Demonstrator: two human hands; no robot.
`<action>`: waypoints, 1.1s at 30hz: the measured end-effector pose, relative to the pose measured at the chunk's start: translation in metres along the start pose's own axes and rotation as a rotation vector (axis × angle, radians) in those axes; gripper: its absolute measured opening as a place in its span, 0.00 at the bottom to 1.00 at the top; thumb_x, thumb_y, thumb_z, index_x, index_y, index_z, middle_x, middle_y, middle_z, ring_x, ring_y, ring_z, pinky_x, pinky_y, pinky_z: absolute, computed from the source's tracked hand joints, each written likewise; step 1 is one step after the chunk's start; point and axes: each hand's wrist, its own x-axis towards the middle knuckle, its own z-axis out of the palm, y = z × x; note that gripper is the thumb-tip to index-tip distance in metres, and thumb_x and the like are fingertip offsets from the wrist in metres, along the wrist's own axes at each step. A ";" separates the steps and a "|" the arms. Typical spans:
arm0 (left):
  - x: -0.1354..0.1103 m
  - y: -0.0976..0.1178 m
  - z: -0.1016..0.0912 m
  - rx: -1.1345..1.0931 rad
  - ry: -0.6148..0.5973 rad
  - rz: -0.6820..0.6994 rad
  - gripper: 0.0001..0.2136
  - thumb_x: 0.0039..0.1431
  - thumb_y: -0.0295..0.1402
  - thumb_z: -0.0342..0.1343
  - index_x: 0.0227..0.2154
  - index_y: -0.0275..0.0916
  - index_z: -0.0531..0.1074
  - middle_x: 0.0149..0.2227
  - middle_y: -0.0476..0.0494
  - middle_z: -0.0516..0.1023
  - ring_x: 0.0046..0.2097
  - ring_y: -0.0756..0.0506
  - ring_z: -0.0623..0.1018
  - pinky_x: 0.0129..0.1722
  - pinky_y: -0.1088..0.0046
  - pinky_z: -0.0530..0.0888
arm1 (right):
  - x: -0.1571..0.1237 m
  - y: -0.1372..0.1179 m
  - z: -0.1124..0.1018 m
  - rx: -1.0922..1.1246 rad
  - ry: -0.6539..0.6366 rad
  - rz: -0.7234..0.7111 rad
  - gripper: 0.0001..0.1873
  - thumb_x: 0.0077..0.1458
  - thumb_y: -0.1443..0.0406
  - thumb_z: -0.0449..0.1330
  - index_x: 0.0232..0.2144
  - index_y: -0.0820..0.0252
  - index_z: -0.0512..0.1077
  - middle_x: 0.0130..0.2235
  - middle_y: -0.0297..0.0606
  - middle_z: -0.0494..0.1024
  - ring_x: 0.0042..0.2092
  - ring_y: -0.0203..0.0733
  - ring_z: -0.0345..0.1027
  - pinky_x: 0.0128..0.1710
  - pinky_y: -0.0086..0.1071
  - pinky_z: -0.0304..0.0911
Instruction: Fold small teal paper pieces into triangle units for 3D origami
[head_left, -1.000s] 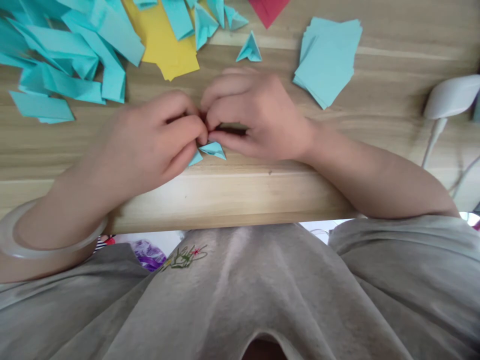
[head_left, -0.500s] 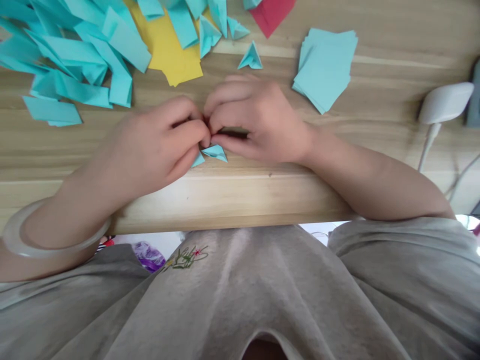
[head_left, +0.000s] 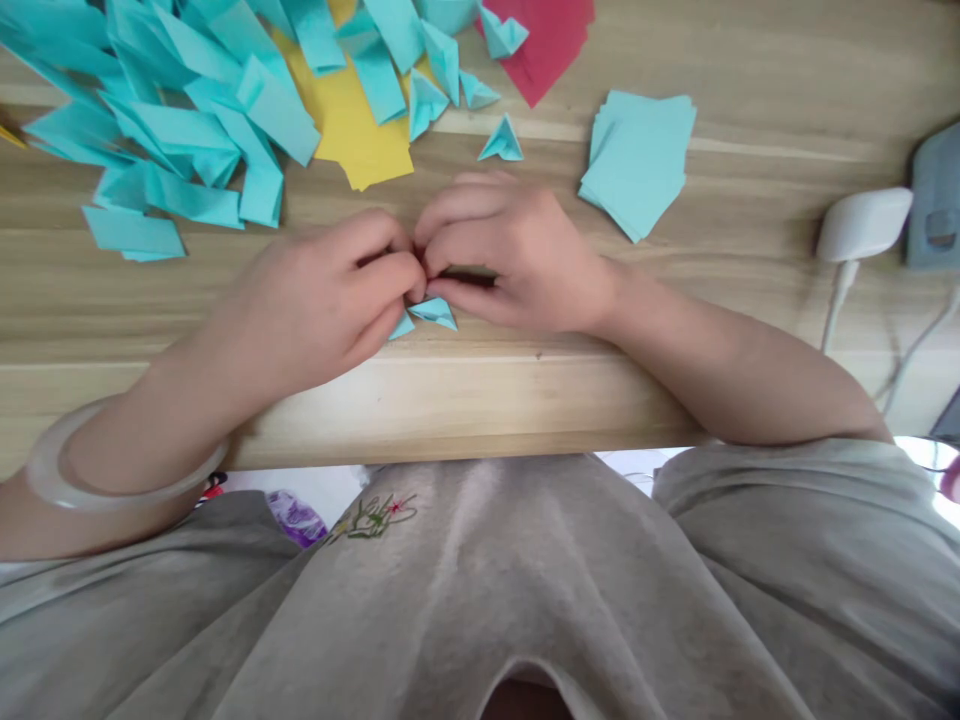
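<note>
Close to the table's front edge, my left hand [head_left: 341,295] and my right hand [head_left: 506,250] meet with fingertips pinched together. Between and below them shows a small folded piece of blue paper [head_left: 435,312], with a pointed corner peeking out under my left fingers. Both hands are closed on this paper; most of it is hidden by the fingers. Just beyond my right hand stands a blue folded paper triangle [head_left: 502,140]. A white bangle [head_left: 120,490] circles my left wrist.
Many folded blue strips [head_left: 202,130] are heaped at the far left, partly over yellow sheets [head_left: 360,130]. Red sheets [head_left: 544,45] lie at the back. A stack of flat blue paper [head_left: 641,160] sits right of centre. A white charger [head_left: 866,225] with its cable is at the right.
The whole view has shifted slightly, showing more of the far table. Both hands keep nearly the same pinched pose on the paper.
</note>
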 end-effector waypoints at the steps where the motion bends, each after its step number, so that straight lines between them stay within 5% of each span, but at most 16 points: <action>1: 0.000 0.001 -0.001 -0.017 -0.007 -0.022 0.16 0.66 0.35 0.35 0.40 0.45 0.70 0.40 0.45 0.70 0.39 0.43 0.76 0.33 0.62 0.76 | 0.000 0.000 0.000 0.000 0.001 0.001 0.16 0.65 0.62 0.50 0.35 0.63 0.75 0.43 0.34 0.75 0.44 0.34 0.65 0.46 0.32 0.58; 6: -0.001 0.003 -0.003 -0.082 -0.045 -0.086 0.18 0.64 0.35 0.36 0.47 0.60 0.69 0.43 0.46 0.71 0.42 0.39 0.74 0.39 0.55 0.74 | -0.001 0.001 0.000 0.005 0.001 -0.013 0.17 0.65 0.61 0.49 0.35 0.64 0.74 0.43 0.35 0.74 0.45 0.35 0.66 0.47 0.33 0.59; 11: 0.000 0.002 -0.002 -0.044 -0.027 -0.059 0.19 0.66 0.36 0.34 0.42 0.46 0.72 0.40 0.45 0.71 0.40 0.41 0.77 0.34 0.58 0.77 | -0.001 0.000 -0.001 -0.013 -0.014 -0.001 0.15 0.65 0.62 0.49 0.36 0.62 0.74 0.44 0.35 0.74 0.46 0.36 0.66 0.48 0.34 0.60; 17: 0.000 0.003 -0.002 -0.056 -0.037 -0.073 0.17 0.61 0.32 0.38 0.43 0.53 0.70 0.41 0.46 0.72 0.42 0.42 0.77 0.37 0.57 0.78 | -0.001 0.001 0.000 -0.003 0.015 -0.009 0.15 0.64 0.62 0.50 0.35 0.62 0.75 0.42 0.34 0.75 0.45 0.35 0.67 0.47 0.33 0.60; 24: -0.001 0.001 0.000 0.049 -0.012 -0.001 0.16 0.68 0.34 0.34 0.40 0.40 0.69 0.41 0.46 0.69 0.41 0.45 0.77 0.35 0.65 0.78 | -0.002 0.004 0.001 0.004 0.053 -0.053 0.17 0.64 0.61 0.47 0.35 0.63 0.74 0.42 0.32 0.74 0.44 0.31 0.66 0.48 0.30 0.61; 33: 0.000 0.003 -0.002 0.037 -0.059 -0.075 0.18 0.66 0.36 0.33 0.43 0.49 0.70 0.42 0.47 0.70 0.42 0.43 0.77 0.37 0.60 0.79 | -0.003 0.003 -0.002 -0.020 0.011 -0.047 0.17 0.66 0.61 0.48 0.36 0.63 0.74 0.43 0.33 0.74 0.46 0.32 0.66 0.51 0.32 0.63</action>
